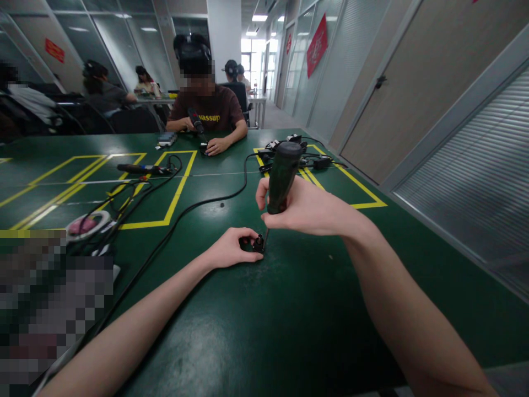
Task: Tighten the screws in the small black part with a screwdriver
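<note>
My right hand (303, 205) is wrapped round the thick dark handle of a screwdriver (285, 171), which stands nearly upright with its thin shaft pointing down. Below it, my left hand (233, 248) pinches a small black part (258, 242) between thumb and fingers, low at the green table (231, 320). A small round metal piece shows on top of that part. The shaft reaches down to the right side of the part; whether its tip touches it I cannot tell.
A black cable (198, 204) crosses the table left of my hands. Tangled adapters and cords (318, 161) lie at the back right, a dark corded tool (140, 168) and a tape roll (88, 225) at left. Across the table a person (206, 107) works with another screwdriver.
</note>
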The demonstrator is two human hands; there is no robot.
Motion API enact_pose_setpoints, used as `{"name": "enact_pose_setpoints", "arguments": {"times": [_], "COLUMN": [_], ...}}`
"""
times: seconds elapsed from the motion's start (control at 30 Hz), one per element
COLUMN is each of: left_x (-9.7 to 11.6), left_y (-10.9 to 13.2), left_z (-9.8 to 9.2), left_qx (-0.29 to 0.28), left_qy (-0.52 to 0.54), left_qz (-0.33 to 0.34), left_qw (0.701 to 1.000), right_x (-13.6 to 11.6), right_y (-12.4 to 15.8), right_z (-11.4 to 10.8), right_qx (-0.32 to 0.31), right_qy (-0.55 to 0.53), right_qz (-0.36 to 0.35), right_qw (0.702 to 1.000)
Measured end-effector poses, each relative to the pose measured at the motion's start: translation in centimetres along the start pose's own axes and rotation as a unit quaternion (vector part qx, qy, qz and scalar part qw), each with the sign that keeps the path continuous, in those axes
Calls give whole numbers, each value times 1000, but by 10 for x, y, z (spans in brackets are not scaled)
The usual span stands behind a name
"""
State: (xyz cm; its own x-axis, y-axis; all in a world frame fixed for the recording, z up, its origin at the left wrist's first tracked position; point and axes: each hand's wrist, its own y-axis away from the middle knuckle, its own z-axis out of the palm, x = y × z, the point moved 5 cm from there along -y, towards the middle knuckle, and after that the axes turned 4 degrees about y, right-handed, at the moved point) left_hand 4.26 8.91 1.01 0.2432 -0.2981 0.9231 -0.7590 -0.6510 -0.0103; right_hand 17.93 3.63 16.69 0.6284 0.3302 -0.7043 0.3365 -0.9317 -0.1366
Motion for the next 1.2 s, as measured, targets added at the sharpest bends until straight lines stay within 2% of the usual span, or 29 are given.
{"name": "enact_pose_setpoints", "arguments": {"times": [1.2], "left_x": [2], "left_y": [0], "left_z": [0], "left_qx": [-1], "left_qy": [-7], "left_qz": [7], "left_qw": [1000], "right_x": [1], "right_y": [-2], "right_z": [2], "right_qx": [-18], "right_qy": [-13], "right_qz": [-25], "right_qw": [999]}}
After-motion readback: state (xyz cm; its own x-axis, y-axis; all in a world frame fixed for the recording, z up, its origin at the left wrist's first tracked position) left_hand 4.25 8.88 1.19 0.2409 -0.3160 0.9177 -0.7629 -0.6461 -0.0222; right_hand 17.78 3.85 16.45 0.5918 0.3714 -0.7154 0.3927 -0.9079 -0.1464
